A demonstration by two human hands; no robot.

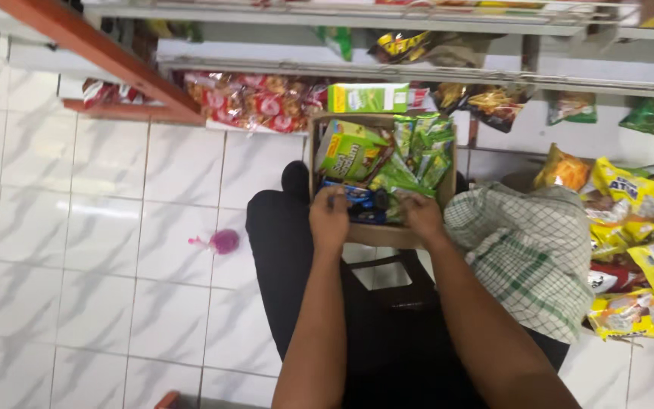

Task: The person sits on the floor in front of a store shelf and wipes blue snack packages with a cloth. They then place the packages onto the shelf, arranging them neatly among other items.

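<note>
left hand grips blue snack packet | right hand grips green packets | both inside cardboard box on lap | box still nearly full; shelf already holds some stock

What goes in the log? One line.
left hand: on blue packet | right hand: on green packets | cardboard box: on lap

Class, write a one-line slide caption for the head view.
Both hands, left hand and right hand, reach into a cardboard box of green snack packets beside shop shelves.
</note>
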